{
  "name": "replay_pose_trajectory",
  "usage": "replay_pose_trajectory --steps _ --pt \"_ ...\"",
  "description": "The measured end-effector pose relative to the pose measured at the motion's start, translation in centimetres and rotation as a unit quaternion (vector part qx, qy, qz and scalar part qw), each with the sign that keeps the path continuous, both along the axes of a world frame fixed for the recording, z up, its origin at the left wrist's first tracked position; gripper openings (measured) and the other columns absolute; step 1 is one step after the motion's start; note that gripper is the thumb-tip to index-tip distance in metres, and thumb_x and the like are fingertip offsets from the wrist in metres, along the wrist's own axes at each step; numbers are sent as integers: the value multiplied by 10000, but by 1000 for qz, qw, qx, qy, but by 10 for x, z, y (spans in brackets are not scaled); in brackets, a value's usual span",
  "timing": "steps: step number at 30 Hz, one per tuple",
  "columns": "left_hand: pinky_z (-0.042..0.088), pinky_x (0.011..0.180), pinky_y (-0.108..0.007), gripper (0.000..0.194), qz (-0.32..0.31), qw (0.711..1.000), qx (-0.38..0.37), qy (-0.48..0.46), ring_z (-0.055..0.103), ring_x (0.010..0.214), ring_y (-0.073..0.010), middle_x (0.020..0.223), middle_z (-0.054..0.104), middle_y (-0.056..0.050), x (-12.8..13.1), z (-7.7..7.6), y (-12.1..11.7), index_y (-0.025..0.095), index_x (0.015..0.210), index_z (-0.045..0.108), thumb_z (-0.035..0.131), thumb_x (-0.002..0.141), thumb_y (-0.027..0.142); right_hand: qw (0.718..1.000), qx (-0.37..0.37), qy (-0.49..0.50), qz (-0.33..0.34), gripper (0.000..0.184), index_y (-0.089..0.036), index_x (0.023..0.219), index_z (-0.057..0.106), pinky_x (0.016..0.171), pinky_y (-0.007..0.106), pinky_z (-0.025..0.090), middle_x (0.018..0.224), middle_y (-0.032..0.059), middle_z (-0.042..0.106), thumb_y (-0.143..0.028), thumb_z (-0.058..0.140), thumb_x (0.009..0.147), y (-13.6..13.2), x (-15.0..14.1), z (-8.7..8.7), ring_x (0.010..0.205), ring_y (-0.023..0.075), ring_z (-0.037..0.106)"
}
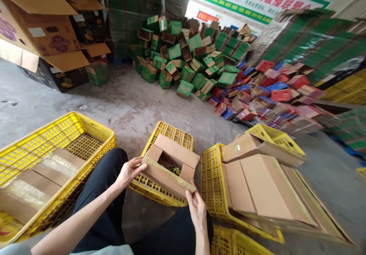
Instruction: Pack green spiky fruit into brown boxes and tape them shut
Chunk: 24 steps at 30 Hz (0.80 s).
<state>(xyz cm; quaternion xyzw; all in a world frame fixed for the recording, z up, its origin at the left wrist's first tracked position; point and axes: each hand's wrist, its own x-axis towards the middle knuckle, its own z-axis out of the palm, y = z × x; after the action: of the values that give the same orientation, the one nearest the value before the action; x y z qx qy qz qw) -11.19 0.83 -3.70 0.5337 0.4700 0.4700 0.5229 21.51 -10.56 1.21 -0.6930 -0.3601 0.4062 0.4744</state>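
Between my knees a small brown cardboard box (pixel 171 168) rests on an upturned yellow plastic crate (pixel 175 134). Its top flaps stand apart, and some dark and yellowish-green contents, too small to name, show inside. Along the near flap (pixel 168 175) runs a strip of shiny tape. My left hand (pixel 130 174) pinches the left end of that flap, fingers on top. At its right end my right hand (pixel 196 204) grips the same flap between thumb and fingers.
Left of me a long yellow crate (pixel 94 127) holds taped boxes (pixel 54 167). On the right, another yellow crate (pixel 211 171) carries flattened cardboard boxes (pixel 265 182). Heaped green cartons (pixel 185 89) and red and blue cartons (pixel 281 94) lie on the floor ahead. Large open cartons (pixel 51 29) stand far left.
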Motion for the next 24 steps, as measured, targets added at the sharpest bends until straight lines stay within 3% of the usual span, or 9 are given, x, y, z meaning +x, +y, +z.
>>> replay_pose_trajectory --steps 3,5,9,12,16,19,24 --pt "646 906 -374 459 25 999 27 38 754 1073 -291 1238 746 -116 0 -1 0 183 1065 813 745 882 599 1000 13 -22 -12 628 -258 1265 765 1114 474 555 1324 92 757 -629 803 760 -2 -5 -4 1275 348 695" --pt "628 961 -399 462 35 996 53 68 740 1112 -288 1229 740 -109 1 -1 1 198 1173 776 737 900 568 999 16 -39 -20 570 -267 1226 783 1113 473 559 1314 83 762 -615 792 774 -2 -7 -5 1266 346 700" --pt "539 1124 -471 682 45 987 120 99 632 1340 -296 1438 641 -126 8 -1 2 254 1595 444 655 982 464 998 6 -51 -35 580 -246 1197 794 1090 469 578 1284 97 773 -633 782 765 -2 -10 -7 1231 354 720" --pt "421 1234 -491 714 33 972 177 148 500 1483 -301 1606 492 -146 16 1 0 257 1677 276 558 1032 380 997 4 -59 -47 626 -220 1200 793 1061 456 598 1252 120 783 -653 782 748 -1 -10 -9 1213 362 730" --pt "381 1261 -473 722 13 958 207 200 408 1548 -298 1660 419 -148 21 5 -4 245 1697 203 502 1047 336 996 -3 -76 -45 676 -205 1244 776 1031 425 615 1226 133 793 -675 762 758 -2 -8 -15 1194 355 741" --pt "412 1239 -458 751 -3 956 207 209 458 1515 -284 1622 470 -149 19 7 -3 247 1705 155 502 1045 337 995 -9 -90 -49 733 -191 1308 741 1027 426 614 1250 145 784 -697 731 778 -2 -7 -23 1197 348 741" --pt "464 1196 -456 744 -12 950 214 226 525 1456 -287 1548 540 -154 17 9 2 232 1696 207 514 1026 330 979 62 -184 -68 760 -189 1363 702 1012 427 624 1527 166 603 -707 703 808 2 -7 -34 1310 359 669"
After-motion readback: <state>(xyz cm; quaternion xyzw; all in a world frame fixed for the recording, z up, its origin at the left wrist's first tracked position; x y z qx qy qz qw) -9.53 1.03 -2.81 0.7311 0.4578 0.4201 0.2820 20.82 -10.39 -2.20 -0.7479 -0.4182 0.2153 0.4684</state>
